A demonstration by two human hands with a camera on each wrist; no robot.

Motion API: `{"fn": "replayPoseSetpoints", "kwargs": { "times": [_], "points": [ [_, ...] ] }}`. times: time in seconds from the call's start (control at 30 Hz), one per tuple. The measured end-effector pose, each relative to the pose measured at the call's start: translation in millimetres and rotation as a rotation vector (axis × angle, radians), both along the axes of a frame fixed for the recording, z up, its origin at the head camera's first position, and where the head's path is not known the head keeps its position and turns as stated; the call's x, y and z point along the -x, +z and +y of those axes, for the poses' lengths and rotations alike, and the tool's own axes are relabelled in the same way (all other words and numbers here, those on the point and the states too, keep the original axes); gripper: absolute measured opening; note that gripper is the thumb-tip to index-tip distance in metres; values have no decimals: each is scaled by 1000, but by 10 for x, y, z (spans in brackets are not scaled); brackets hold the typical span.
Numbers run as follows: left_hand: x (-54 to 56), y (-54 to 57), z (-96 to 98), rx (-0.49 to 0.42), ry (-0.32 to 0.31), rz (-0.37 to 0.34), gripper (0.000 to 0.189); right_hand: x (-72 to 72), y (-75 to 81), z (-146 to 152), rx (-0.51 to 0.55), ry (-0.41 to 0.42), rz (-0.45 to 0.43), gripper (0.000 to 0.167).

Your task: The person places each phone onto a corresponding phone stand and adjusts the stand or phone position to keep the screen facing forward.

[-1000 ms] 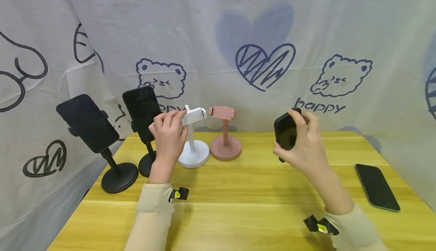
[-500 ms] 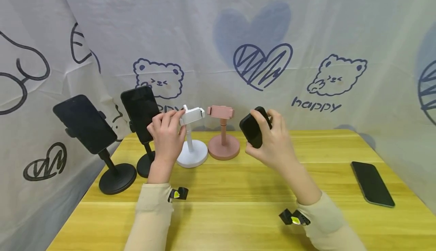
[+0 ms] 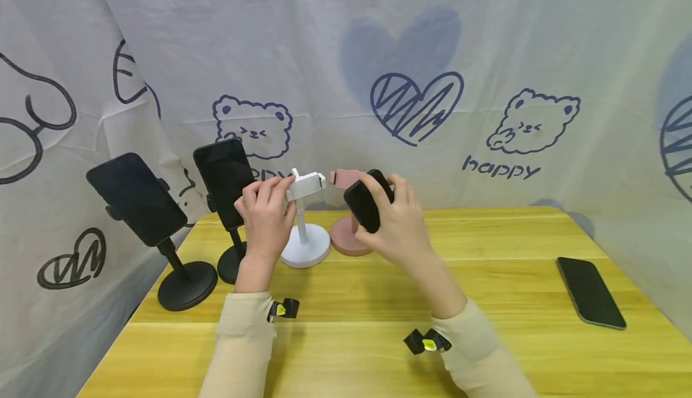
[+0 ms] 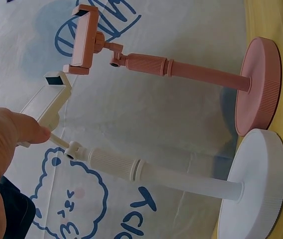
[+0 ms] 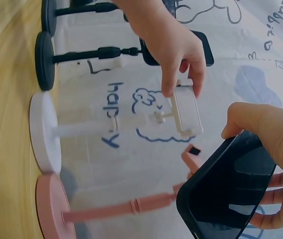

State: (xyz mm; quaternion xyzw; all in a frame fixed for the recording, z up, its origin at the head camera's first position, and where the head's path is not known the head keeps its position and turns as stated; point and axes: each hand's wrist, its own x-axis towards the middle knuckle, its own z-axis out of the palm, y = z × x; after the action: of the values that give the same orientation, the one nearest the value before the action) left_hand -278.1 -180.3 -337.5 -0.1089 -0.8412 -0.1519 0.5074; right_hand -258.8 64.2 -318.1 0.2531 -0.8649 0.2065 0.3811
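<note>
My left hand [image 3: 266,215] grips the left end of the clamp on the white phone stand [image 3: 304,242], thumb and fingers around it. In the left wrist view the thumb presses against the white clamp [image 4: 49,102], whose other end is bare. A black smartphone [image 3: 363,206] is held by its edges in my right hand [image 3: 397,218], tilted and raised above the table. It overlaps the pink phone stand [image 3: 346,236] in the head view. In the right wrist view the smartphone [image 5: 231,184] hides part of the pink clamp, and its screen shows.
Two black phone stands [image 3: 186,287] at the left each carry a phone [image 3: 137,197]. Another dark phone [image 3: 591,293] lies flat on the wooden table [image 3: 486,278] at the right. A printed curtain [image 3: 411,44] hangs behind the table.
My right hand has carried the smartphone leftward, from right of the pink stand to in front of it. My left hand keeps its hold on the white clamp.
</note>
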Motion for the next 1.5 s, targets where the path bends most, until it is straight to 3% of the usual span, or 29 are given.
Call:
{"fn": "replayPoseSetpoints", "kwargs": {
  "times": [0.43, 0.7, 0.83, 1.17, 1.5],
  "points": [
    [-3, -2, -55, 6, -11, 4, 38, 69, 63, -456, 139, 63, -71, 88],
    [-3, -24, -39, 14, 5, -5, 40, 77, 104, -579, 307, 204, -200, 91],
    [12, -32, -44, 21, 2, 11, 40, 105, 134, -635, 369, 276, -213, 92],
    [59, -63, -71, 22, -6, 78, 40, 199, 245, -799, 350, 363, -211, 91],
    [66, -86, -84, 34, -19, 59, 38, 345, 312, -924, 352, 386, -210, 88]
  ]
}}
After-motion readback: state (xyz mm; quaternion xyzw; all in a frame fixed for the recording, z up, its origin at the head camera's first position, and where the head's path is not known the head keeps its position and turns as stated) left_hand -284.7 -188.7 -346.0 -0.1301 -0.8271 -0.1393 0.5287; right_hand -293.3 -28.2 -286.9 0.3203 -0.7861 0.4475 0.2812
